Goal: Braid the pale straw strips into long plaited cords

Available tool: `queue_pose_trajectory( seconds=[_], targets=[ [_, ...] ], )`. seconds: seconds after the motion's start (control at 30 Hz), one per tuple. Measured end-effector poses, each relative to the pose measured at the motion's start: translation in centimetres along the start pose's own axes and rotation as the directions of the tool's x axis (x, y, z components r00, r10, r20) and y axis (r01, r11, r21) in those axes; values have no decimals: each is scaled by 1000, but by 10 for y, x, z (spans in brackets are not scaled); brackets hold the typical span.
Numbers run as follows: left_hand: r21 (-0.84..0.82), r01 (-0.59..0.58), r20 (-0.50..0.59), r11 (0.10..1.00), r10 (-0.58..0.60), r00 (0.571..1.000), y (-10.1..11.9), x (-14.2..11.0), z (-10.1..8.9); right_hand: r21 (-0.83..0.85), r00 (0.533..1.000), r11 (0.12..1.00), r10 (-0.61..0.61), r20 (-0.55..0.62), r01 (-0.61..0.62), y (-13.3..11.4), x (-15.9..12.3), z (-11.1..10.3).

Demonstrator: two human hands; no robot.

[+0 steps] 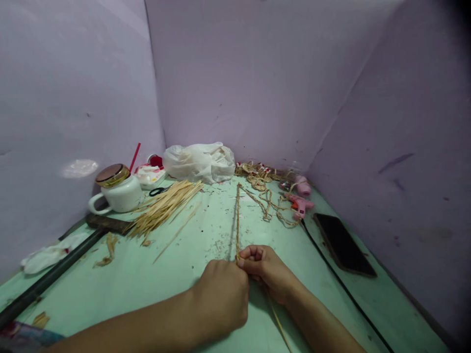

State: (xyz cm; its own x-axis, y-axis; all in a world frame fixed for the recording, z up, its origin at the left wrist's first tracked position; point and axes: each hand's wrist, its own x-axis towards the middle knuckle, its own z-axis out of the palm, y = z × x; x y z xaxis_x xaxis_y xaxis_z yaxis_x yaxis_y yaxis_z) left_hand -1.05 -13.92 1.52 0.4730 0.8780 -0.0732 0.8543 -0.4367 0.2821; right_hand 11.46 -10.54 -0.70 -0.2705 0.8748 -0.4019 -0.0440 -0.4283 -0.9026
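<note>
A thin braided straw cord (237,220) runs from the far middle of the green table (184,279) toward me. Both my hands meet at its near end. My left hand (222,299) is closed in a fist beside the cord, its fingers turned away from view. My right hand (265,268) is curled shut with the cord's end pinched between thumb and fingers. A loose straw strand (278,321) trails from under my right wrist toward the near edge.
A bundle of straw strips (164,206) lies at the left, by a white lidded mug (117,190), scissors (159,190) and a dark hammer (59,267). Farther back: a plastic bag (200,162), tangled cord (263,189). A pink glue gun (299,205) and a phone (342,242) lie right.
</note>
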Motion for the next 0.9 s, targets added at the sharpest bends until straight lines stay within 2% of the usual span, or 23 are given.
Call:
queue_pose_trajectory(
  seconds=[0.07,0.13,0.17,0.2,0.27,0.3,0.33,0.37,0.43,0.53,0.63,0.7,0.77,0.9],
  targets=[
    [-213,96,-46,972,-108,993,-7,6,-13,37,1000,999,11,25,-12,-2,0,-3],
    [-451,228,-125,863,-314,941,-15,14,-23,60,998,998,27,62,-31,-4,-1,-5],
    [-584,280,-54,762,-381,923,-20,19,-26,63,996,997,34,78,-39,-5,-1,-6],
    [-700,347,88,624,-406,909,-24,23,-26,65,995,997,39,93,-45,-6,-2,-7],
    [-829,431,342,357,-286,895,-30,29,-22,70,993,996,39,113,-47,-7,-2,-8],
    [-850,459,418,259,-197,887,-32,31,-19,65,992,997,36,120,-44,-7,-2,-8],
    [-859,469,452,203,-128,883,-33,32,-16,54,992,998,33,121,-40,-7,-2,-8],
    [-862,471,461,186,-96,882,-33,32,-13,32,993,999,29,118,-33,-7,-2,-8],
    [-846,475,455,243,-134,880,-32,32,-9,-49,995,999,-6,104,11,-4,0,-7],
    [-781,486,406,392,-273,872,-31,32,-5,-261,989,955,-130,75,145,2,2,-6],
    [-722,493,356,484,-351,866,-31,33,0,-549,959,796,-282,37,255,7,1,-6],
    [-702,487,341,519,-356,870,-31,33,2,-694,940,671,-340,25,261,8,-2,-7],
    [-694,487,343,530,-352,871,-30,34,4,-769,932,592,-362,14,242,7,-6,-7],
    [-687,497,358,531,-349,866,-30,34,4,-805,938,550,-345,23,222,5,-15,-5]
  ],
)
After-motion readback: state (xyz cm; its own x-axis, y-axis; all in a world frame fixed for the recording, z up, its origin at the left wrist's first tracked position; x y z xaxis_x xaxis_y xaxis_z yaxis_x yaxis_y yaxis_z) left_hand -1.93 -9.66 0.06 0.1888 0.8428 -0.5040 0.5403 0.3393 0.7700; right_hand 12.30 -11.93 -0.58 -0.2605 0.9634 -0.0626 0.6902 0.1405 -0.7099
